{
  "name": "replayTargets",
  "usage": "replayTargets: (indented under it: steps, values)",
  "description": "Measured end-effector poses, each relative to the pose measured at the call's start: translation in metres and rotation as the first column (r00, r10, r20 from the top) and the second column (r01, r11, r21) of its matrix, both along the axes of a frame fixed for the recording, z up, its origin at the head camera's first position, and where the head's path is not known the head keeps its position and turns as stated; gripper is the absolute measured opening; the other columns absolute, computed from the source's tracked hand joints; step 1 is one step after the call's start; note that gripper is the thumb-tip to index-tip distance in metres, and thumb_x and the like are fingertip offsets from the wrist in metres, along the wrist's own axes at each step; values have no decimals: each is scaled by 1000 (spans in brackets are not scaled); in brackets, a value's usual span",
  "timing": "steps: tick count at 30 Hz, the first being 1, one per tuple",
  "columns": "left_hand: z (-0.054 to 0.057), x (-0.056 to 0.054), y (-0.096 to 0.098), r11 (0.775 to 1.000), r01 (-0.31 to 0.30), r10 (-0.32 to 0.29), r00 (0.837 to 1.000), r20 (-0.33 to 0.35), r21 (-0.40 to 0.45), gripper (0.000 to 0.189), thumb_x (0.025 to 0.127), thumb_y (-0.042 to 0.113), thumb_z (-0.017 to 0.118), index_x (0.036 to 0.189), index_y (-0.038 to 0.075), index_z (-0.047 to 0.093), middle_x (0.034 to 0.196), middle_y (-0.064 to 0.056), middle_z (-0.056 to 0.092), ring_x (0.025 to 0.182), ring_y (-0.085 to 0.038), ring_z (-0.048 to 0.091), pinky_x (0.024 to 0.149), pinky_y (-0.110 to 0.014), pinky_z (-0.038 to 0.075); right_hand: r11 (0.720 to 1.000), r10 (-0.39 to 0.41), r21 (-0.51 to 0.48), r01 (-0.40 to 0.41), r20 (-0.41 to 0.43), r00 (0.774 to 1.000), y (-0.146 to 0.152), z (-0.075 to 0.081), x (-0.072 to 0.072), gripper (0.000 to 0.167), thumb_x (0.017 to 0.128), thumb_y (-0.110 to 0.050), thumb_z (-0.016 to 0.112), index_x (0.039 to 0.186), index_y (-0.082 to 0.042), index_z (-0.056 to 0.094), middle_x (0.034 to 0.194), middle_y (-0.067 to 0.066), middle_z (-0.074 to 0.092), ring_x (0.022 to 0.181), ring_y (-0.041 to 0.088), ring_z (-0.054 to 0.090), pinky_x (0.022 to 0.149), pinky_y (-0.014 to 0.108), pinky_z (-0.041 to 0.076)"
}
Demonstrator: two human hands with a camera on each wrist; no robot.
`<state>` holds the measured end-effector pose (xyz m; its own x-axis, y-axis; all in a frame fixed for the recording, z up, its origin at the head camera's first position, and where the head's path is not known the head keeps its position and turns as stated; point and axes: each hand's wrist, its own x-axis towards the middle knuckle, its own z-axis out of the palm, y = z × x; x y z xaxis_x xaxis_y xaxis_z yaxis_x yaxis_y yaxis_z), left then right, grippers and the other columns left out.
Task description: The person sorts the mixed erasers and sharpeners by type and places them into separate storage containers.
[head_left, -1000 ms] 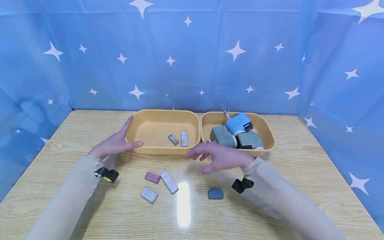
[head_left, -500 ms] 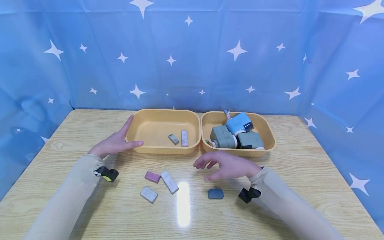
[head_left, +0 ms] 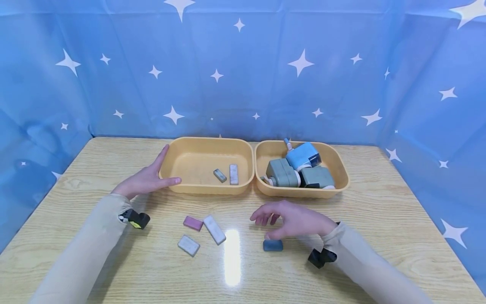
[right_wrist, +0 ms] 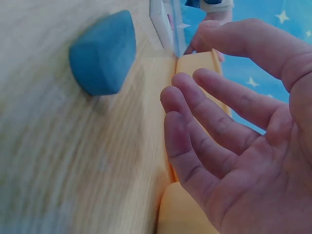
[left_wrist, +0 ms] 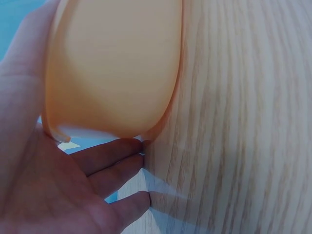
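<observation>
My left hand (head_left: pixel 146 179) rests against the left end of a tan tray (head_left: pixel 206 190). Its thumb lies at the front rim and its fingers along the end wall, fairly straight in the left wrist view. Two small grey blocks lie inside that tray, a smaller one (head_left: pixel 219 175) and a longer one (head_left: pixel 233 174). My right hand (head_left: pixel 294 219) hovers above the table, holding nothing, its fingers loosely bent. Just below its thumb is a dark blue block (head_left: pixel 273 245) with cut corners; in the right wrist view a gap separates this block from the fingers.
A second tan tray (head_left: pixel 303 192) touches the first on the right, holding two grey-green box-like items (head_left: pixel 282 172) and a blue one (head_left: pixel 301 155). Left of centre lie a pink block (head_left: pixel 193 223), a long pale block (head_left: pixel 214 230) and a short pale block (head_left: pixel 188 245).
My right hand has moved from the front of the trays toward me and slightly right, its thumb now over the dark blue block. The left hand stays at the tray.
</observation>
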<state>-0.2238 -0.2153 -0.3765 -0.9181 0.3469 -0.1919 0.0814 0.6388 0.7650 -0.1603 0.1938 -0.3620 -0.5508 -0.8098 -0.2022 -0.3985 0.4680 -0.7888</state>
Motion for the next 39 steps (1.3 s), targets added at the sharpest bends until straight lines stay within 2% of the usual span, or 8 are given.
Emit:
replayTargets:
  steps: [8,22,29,39]
  values:
    - [-2,-2,-1,1000,5,-5,1000,-6,-10,112,86,43,70,153,23,-19,157,-25,0,140,-48,13,108,-63,18,1000,17,-22,-17,-5,1000,4,-4,6,40,87,-17,73,125,-8,61,108,-1,64,96,16,60,84,32,51]
    - [0,-3,-1,1000,4,-4,1000,9,14,113,87,41,71,152,24,-20,158,-22,-6,141,-46,6,108,-64,13,998,30,-63,-31,-11,999,15,-14,16,40,84,-10,75,121,-10,62,101,-3,62,89,16,59,76,30,52]
    - [-1,-3,-2,1000,8,-8,1000,0,18,113,87,40,70,152,23,-20,158,-22,-6,142,-45,6,109,-63,14,1000,7,-9,-7,23,1000,15,-15,20,41,83,-13,77,121,-14,63,103,-7,60,91,12,56,80,29,51]
    - [-1,-3,-1,1000,6,-6,1000,9,13,113,87,41,70,152,25,-21,158,-22,-6,141,-47,6,108,-64,14,998,2,67,1,-45,999,14,-18,23,44,82,-10,78,122,-16,62,104,-11,56,89,7,52,80,26,50]
